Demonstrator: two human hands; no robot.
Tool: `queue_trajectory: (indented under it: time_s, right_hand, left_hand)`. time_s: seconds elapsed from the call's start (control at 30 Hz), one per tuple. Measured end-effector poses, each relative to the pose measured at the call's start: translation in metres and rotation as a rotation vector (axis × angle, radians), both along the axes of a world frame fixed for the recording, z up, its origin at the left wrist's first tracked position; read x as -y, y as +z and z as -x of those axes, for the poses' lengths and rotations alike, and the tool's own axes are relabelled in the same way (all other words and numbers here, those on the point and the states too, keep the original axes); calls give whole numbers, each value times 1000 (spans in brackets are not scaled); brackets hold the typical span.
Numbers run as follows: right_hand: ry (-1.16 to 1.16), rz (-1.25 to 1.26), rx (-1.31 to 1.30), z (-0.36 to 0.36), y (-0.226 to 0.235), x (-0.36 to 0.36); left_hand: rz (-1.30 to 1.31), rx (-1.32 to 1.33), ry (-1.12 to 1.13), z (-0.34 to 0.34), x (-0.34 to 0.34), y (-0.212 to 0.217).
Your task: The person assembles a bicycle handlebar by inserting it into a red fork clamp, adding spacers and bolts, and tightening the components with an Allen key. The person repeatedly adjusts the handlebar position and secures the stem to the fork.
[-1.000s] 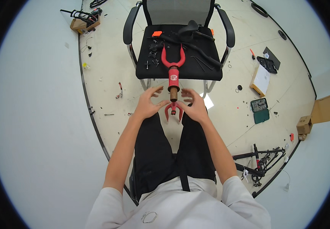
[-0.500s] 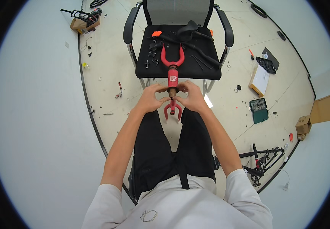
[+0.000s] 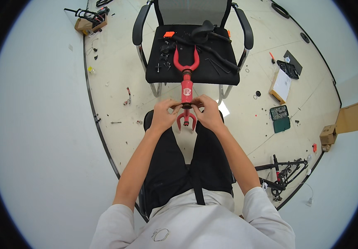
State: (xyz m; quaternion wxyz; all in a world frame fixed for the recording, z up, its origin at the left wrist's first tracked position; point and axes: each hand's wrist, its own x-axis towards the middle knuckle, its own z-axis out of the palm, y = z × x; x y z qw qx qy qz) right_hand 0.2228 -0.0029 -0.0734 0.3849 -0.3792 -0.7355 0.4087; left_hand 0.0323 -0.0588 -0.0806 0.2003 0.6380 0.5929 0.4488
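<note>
A red bicycle fork (image 3: 186, 65) rests with its two legs on the seat of a black chair. Around its stem sits a short red head tube (image 3: 186, 88) with a pale round emblem. My left hand (image 3: 164, 114) and my right hand (image 3: 207, 113) pinch the near end of this tube from either side, at a dark ring (image 3: 186, 106). Thumbs and fingers are closed on its rim; exactly where each fingertip presses is too small to tell. Below, between my knees, shows another red forked part (image 3: 186, 120), attached to the tube's underside or apart from it, I cannot tell.
On the chair seat (image 3: 156, 76) lie a black handlebar (image 3: 218, 58), hex keys (image 3: 218, 66), small bolts (image 3: 167, 65) and an orange piece (image 3: 169, 34). To the right on the floor are a green case (image 3: 280, 118), a cardboard box (image 3: 329, 135) and a black bike frame (image 3: 278, 176).
The red tube has slid toward me along the fork's stem. The brownish stem end that stuck out is now covered, and red stem shows beyond the tube. My hands have stayed at its near end.
</note>
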Motion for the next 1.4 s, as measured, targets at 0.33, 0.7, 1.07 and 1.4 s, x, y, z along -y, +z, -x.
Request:
queue_trajectory:
  time_s: [0.33,0.7,1.07,1.4]
  right_hand:
    - [-14,-9,26,-4,3,24]
    - [-10,-3,29,-10,0,45]
    - [-8,-35,36,-17,3,69]
    - [-14,-47,25,-22,3,90]
  left_hand:
    - [-36,128,83,-16,27,-2]
    - [-47,126,99,-23,48,2]
    - [-64,85,122,-30,73,1]
    - [-70,110,144,-39,93,2]
